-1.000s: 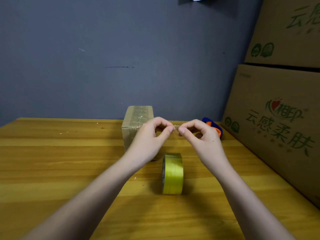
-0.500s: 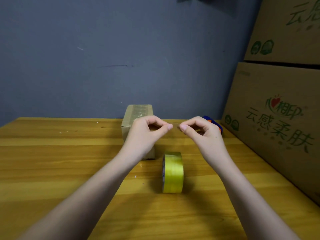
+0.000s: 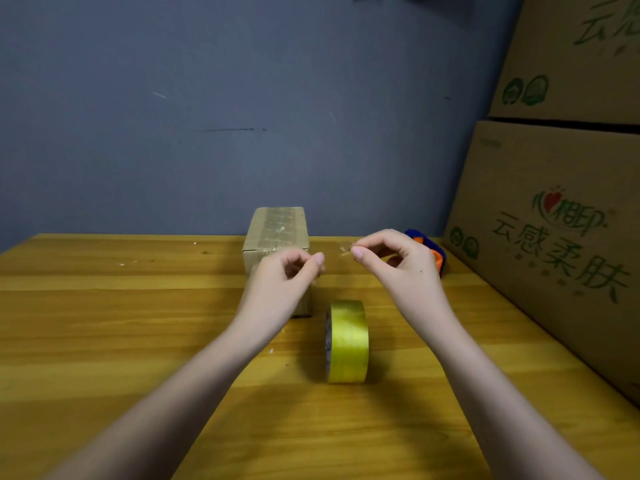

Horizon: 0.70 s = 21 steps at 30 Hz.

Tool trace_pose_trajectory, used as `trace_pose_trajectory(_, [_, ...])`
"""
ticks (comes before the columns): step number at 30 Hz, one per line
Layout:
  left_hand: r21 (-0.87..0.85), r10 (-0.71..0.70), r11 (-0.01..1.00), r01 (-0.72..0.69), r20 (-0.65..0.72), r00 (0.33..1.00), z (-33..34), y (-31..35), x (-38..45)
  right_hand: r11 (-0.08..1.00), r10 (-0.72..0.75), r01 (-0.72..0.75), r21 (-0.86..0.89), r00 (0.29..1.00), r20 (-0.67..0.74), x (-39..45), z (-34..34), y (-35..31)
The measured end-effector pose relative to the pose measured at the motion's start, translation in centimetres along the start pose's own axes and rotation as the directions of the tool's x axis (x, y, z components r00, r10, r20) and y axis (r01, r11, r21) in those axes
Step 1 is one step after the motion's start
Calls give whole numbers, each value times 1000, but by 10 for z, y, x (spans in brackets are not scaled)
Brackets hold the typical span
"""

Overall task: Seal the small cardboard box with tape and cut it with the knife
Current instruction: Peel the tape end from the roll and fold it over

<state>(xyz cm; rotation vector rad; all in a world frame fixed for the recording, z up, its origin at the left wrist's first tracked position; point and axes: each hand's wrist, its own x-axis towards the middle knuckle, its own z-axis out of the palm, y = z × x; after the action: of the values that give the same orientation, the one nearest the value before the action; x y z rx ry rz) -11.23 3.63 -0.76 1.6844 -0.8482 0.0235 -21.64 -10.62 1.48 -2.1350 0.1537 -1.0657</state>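
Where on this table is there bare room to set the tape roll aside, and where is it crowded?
The table is bare wood left of the small box, apart from tiny scraps, and along the near edge. It is crowded mid-table: the left hand in front of the box, the tape roll on edge, the right hand, the orange-and-blue tool, then the big cartons.
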Motion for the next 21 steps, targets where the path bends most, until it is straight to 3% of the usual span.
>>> trace_pose_trajectory(3, [55, -223, 975, 216, 186, 957, 7, -14, -16, 1000, 5, -5, 5, 1000, -9, -1, 1, 1])
trace_pose_trajectory(7, [-17, -441, 873, 487, 397, 805, 18, -17, -28, 999, -31, 30, -26, 999, -21, 1, 2, 1])
trace_pose_trajectory(11, [-279, -470, 679, 679, 544, 695, 31, -11, -24, 998, -56, 55, -34, 998, -12, 4, 3, 2])
trace_pose_trajectory(14, [-351, -448, 537, 767, 652, 612, 38, -2, -20, 997, -70, 70, -46, 998, -2, 5, 0, 2])
trace_pose_trajectory(16, [-362, -436, 552, 752, 643, 630, 40, -2, -20, 999, -42, 41, -26, 999, -15, 7, -1, 3])
trace_pose_trajectory(21, [-333, -333, 773, 540, 511, 792, 39, -4, -26, 991, 69, -60, 118, 994, -81, 9, -1, 7])
